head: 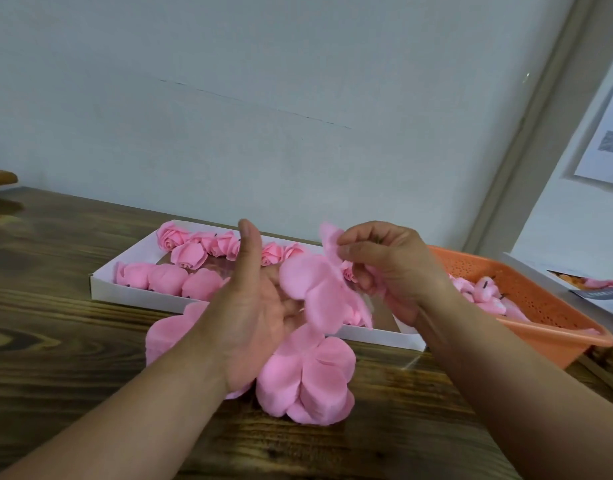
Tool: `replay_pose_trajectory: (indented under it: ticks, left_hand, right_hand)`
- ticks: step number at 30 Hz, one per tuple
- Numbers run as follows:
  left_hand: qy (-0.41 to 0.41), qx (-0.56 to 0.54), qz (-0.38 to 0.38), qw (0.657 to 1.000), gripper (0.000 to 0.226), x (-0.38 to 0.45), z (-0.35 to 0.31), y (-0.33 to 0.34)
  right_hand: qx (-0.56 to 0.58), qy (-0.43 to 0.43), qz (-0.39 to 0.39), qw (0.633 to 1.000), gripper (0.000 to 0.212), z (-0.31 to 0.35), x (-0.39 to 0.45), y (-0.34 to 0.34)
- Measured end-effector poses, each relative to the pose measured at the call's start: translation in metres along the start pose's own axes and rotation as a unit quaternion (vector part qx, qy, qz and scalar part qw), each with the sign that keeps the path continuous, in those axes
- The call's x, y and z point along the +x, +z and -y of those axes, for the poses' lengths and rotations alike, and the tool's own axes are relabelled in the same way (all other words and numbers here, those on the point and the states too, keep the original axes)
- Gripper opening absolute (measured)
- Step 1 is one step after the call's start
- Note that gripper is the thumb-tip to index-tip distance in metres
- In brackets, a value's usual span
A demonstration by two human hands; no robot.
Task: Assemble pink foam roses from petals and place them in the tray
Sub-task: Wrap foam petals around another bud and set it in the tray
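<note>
My right hand point(384, 268) pinches a pink foam petal sheet point(319, 292) that hangs above the table in front of the white tray point(132, 289). My left hand point(253, 306) is beside it, palm up and thumb raised, its fingers hidden behind the sheet. Several finished pink roses point(191, 254) lie in the tray's left and back parts. A stack of flat pink petal sheets point(308, 379) lies on the wooden table below my hands, and another stack point(166, 334) shows partly under my left forearm.
An orange perforated basket point(540, 306) at the right holds several pink rose cores with dark stems. Printed paper point(589, 289) lies at the far right. A pale wall stands close behind the wooden table point(56, 306).
</note>
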State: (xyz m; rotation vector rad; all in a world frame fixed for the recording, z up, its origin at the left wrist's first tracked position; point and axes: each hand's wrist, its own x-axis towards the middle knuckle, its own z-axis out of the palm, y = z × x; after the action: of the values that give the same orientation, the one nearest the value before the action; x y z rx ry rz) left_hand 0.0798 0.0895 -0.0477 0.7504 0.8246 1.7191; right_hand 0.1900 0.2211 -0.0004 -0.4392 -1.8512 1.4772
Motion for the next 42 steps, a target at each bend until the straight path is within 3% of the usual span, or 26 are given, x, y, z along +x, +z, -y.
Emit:
replay_pose_trajectory:
  ticks: [5, 10, 12, 17, 20, 23, 27, 30, 35, 39, 42]
  left_hand:
    - [0.023, -0.035, -0.009, 0.999, 0.086, -0.002, 0.003, 0.002]
    - [0.014, -0.013, -0.135, 0.991, 0.039, 0.004, 0.012, -0.003]
    - [0.003, -0.029, -0.146, 0.989, 0.032, 0.004, 0.012, -0.004]
    - [0.002, -0.118, -0.143, 0.983, 0.044, 0.007, 0.006, -0.005]
    - [0.005, -0.178, -0.104, 0.979, 0.044, 0.006, 0.005, -0.006]
    - [0.012, -0.152, -0.05, 0.987, 0.059, 0.001, 0.008, -0.001]
    - [0.029, -0.159, -0.029, 0.986, 0.046, -0.004, 0.013, 0.006]
    - [0.022, -0.146, -0.023, 0.989, 0.065, -0.004, 0.017, 0.006]
    - [0.006, -0.045, 0.015, 0.999, 0.094, -0.002, 0.024, 0.004]
    - [0.063, 0.061, 0.02, 0.996, 0.096, -0.001, 0.034, 0.008]
    - [0.093, 0.162, 0.009, 0.982, 0.081, -0.004, 0.04, 0.01]
  right_hand:
    - [-0.007, 0.004, -0.079, 0.997, 0.017, -0.012, -0.007, 0.013]
    - [-0.02, -0.019, -0.142, 0.99, 0.018, -0.012, -0.008, 0.019]
    - [-0.047, -0.025, -0.136, 0.989, 0.019, -0.012, -0.011, 0.02]
    - [-0.137, -0.048, -0.119, 0.982, 0.023, -0.018, -0.02, 0.023]
    - [-0.14, -0.042, -0.119, 0.982, 0.024, -0.022, -0.024, 0.027]
    - [-0.136, -0.048, -0.138, 0.98, 0.024, -0.024, -0.026, 0.035]
    - [-0.135, -0.052, -0.154, 0.977, 0.025, -0.024, -0.029, 0.043]
    - [-0.104, -0.031, -0.169, 0.98, 0.025, -0.022, -0.027, 0.044]
    - [-0.056, 0.005, -0.209, 0.976, 0.028, -0.025, -0.02, 0.042]
    - [-0.041, 0.012, -0.225, 0.973, 0.029, -0.029, -0.018, 0.044]
    - [-0.019, 0.019, -0.234, 0.972, 0.025, -0.03, -0.02, 0.045]
